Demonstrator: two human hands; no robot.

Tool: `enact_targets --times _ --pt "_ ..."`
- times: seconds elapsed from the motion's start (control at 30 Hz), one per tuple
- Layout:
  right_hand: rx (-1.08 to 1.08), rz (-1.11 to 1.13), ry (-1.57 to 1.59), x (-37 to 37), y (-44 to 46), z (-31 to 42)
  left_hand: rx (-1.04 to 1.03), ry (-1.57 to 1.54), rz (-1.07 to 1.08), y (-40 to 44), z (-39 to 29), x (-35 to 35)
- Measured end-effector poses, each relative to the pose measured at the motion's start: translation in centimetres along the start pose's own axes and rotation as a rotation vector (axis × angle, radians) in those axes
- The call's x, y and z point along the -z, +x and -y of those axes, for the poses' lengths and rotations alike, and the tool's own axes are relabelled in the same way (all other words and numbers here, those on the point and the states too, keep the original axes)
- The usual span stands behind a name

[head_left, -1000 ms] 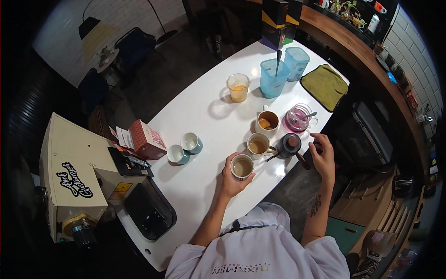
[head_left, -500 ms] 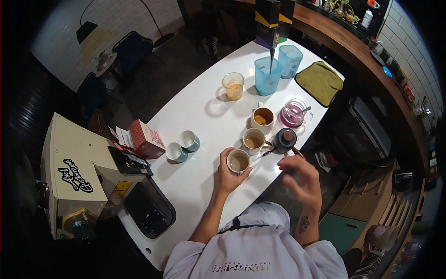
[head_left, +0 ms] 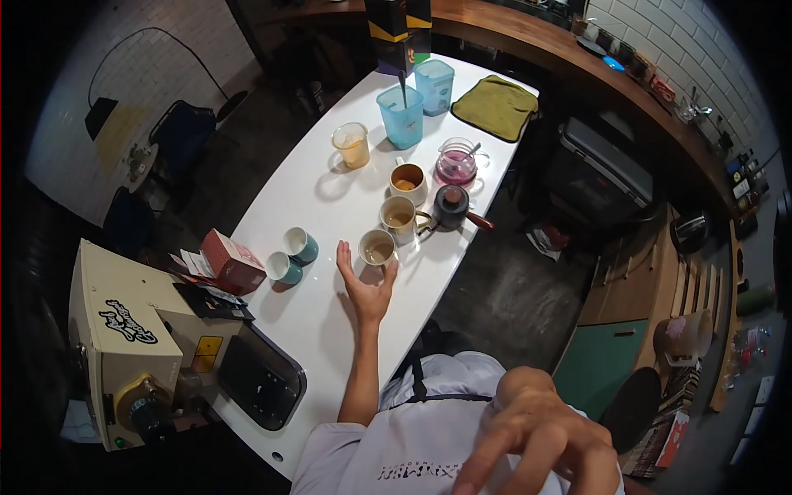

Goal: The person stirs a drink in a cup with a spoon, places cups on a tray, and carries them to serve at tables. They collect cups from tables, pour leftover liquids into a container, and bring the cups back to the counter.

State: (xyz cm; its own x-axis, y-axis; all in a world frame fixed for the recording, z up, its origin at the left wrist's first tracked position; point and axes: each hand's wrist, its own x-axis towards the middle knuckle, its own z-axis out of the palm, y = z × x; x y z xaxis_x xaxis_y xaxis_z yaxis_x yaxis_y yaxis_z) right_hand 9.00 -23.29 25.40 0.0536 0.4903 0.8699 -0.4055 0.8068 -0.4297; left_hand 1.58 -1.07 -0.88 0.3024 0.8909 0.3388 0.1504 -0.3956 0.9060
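Pale cup [head_left: 375, 238]: upright on the white table [head_left: 318, 216], brownish liquid inside, between the thumb and fingers of the left hand [head_left: 369, 289].
Left hand's grip: opened wide; whether the thumb touches the cup, cannot tell.
Mug [head_left: 406, 236]: just beyond the cup, similar liquid inside.
Dark pot [head_left: 450, 212]: just right of the mug, brown handle pointing right.
Glass server [head_left: 456, 165]: beyond the pot, holding pink liquid.
Right hand [head_left: 540, 429]: before the shirt [head_left: 392, 445], fingers bent; whether it grips anything, cannot tell.
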Motion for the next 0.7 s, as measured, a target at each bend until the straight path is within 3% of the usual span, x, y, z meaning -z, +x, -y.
enact_targets --times 0.23,0.33,0.43,0.53,0.63,0.7 --pt "0.253 -0.044 -0.090 -3.4 0.7 -0.4 -0.057 -0.076 -0.004 -2.8 -0.9 1.1" --pt "0.276 0.132 -0.030 -4.0 -0.5 0.8 -0.066 -0.110 -0.024 -3.7 -1.9 1.1" --pt "0.076 -0.145 -0.006 -6.5 -0.7 2.4 -0.054 -0.128 -0.016 -4.6 -2.7 1.2" --pt "0.121 -0.050 -0.010 -5.8 -0.3 1.7 -0.067 -0.136 -0.003 -5.4 -3.5 1.5" --pt "0.295 0.124 0.018 -5.0 -1.5 0.9 -0.026 -0.150 -0.002 -6.1 -4.2 1.7" --pt "0.275 0.196 0.022 -4.9 -1.7 1.3 -0.038 -0.192 -0.022 -6.2 -4.1 1.5"
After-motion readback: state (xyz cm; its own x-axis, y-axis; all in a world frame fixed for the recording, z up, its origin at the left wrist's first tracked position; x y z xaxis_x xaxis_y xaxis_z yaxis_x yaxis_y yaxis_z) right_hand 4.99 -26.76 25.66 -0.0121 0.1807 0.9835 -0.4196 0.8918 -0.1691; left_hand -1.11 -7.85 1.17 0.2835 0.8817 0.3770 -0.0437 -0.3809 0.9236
